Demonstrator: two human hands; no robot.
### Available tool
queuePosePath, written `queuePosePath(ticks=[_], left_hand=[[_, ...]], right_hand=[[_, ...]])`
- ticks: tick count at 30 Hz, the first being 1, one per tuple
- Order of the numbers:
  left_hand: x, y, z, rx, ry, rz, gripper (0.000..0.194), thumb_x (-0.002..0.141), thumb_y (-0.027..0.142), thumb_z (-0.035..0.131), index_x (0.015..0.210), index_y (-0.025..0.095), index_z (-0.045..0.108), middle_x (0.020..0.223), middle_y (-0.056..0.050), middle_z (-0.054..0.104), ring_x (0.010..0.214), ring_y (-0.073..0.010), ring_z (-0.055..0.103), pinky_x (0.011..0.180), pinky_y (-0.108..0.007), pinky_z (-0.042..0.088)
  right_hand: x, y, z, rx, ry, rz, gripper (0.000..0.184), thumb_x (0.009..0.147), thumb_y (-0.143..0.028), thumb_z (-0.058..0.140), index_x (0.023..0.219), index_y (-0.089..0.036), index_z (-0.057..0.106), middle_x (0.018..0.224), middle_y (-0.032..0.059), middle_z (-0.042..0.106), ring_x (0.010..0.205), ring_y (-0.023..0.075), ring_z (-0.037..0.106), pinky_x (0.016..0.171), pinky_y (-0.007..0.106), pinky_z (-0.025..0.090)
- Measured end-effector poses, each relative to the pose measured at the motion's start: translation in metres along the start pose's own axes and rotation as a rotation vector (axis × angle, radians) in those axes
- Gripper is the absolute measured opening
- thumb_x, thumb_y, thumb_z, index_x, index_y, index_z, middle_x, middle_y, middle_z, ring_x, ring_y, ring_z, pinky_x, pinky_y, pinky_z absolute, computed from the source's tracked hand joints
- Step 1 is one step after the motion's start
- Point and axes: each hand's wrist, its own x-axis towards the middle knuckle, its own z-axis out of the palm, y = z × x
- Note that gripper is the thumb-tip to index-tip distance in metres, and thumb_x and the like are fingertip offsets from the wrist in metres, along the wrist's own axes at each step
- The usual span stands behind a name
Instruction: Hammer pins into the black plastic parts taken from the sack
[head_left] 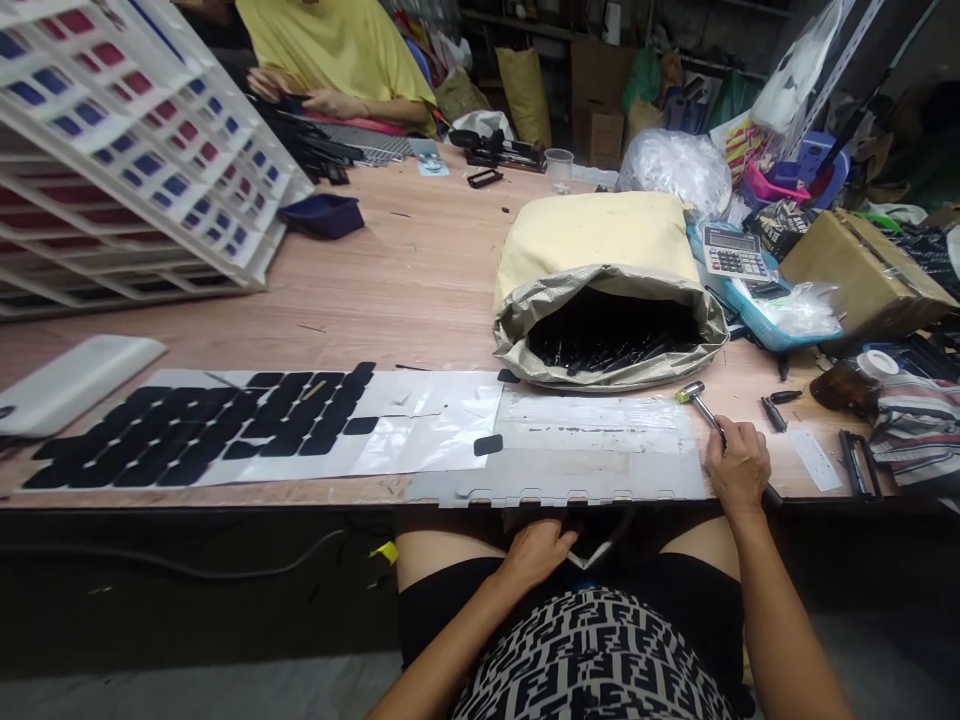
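My right hand [739, 465] is wrapped around the handle of a small hammer [703, 406] at the table's front edge. The hammer's yellow-tipped head points away from me, above a grey plastic sheet [570, 475]. Low over my lap, just below the table edge, is my left hand [538, 550] with its fingers curled together; what is in them, if anything, I cannot make out. A white folded edge [600, 545] shows beside it. Beyond the sheet lies an open sack [600, 230] filled with thin black parts. One black rounded piece [488, 445] rests beside the sheet.
Rows of black pieces [172, 430] cover a white sheet [427, 440] on the left. A white plastic crate [247, 230] leans at the far left. A calculator [733, 252], a cardboard box [862, 275] and a brown jar [844, 385] crowd the right. Another person [337, 60] sits opposite.
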Motion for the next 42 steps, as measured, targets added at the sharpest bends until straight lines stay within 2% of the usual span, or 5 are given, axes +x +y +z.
queuePosePath(ticks=[8, 14, 22, 34, 42], left_hand=[[-0.001, 0.079, -0.095, -0.347, -0.385, 0.553, 0.031, 0.087, 0.04, 0.065, 0.112, 0.025, 0.073, 0.089, -0.002, 0.074, 0.076, -0.0167, 0.067, 0.068, -0.026, 0.049], [0.109, 0.121, -0.143, -0.145, 0.453, 0.395, 0.021, 0.09, 0.032, 0.059, 0.096, 0.019, 0.075, 0.087, -0.005, 0.071, 0.077, -0.0182, 0.063, 0.071, -0.03, 0.049], [0.176, 0.131, -0.142, 0.243, 0.437, 0.194, 0.016, 0.079, 0.026, 0.066, 0.092, 0.023, 0.074, 0.1, -0.007, 0.069, 0.089, -0.0243, 0.066, 0.073, -0.033, 0.049], [0.065, 0.08, -0.119, 0.057, 0.433, 0.455, 0.012, 0.08, 0.023, 0.065, 0.091, 0.021, 0.07, 0.086, -0.001, 0.065, 0.082, -0.0179, 0.06, 0.069, -0.028, 0.045], [0.072, 0.046, -0.09, -0.22, 0.397, 0.47, 0.026, 0.081, 0.024, 0.071, 0.108, 0.021, 0.071, 0.093, -0.003, 0.065, 0.09, -0.0197, 0.059, 0.081, -0.033, 0.048]], right_hand=[[-0.002, -0.001, 0.001, -0.052, 0.001, -0.009, 0.028, 0.092, -0.026, 0.051, 0.112, -0.021, 0.069, 0.091, 0.0077, 0.061, 0.085, 0.0215, 0.047, 0.074, 0.034, 0.035], [-0.003, 0.0, 0.0, -0.04, 0.008, -0.015, 0.027, 0.092, -0.024, 0.05, 0.111, -0.02, 0.069, 0.091, 0.0071, 0.061, 0.085, 0.0211, 0.047, 0.074, 0.033, 0.034], [-0.004, -0.002, -0.003, -0.037, -0.009, -0.004, 0.027, 0.091, -0.023, 0.05, 0.111, -0.02, 0.068, 0.091, 0.0072, 0.06, 0.085, 0.021, 0.047, 0.073, 0.033, 0.034], [-0.003, -0.001, -0.001, -0.009, -0.02, 0.009, 0.028, 0.091, -0.024, 0.051, 0.111, -0.021, 0.068, 0.093, 0.0082, 0.06, 0.086, 0.0217, 0.047, 0.074, 0.034, 0.035], [-0.002, 0.006, 0.001, 0.051, 0.005, -0.009, 0.03, 0.094, -0.028, 0.048, 0.113, -0.021, 0.07, 0.094, 0.0089, 0.063, 0.088, 0.0229, 0.051, 0.078, 0.035, 0.041]])
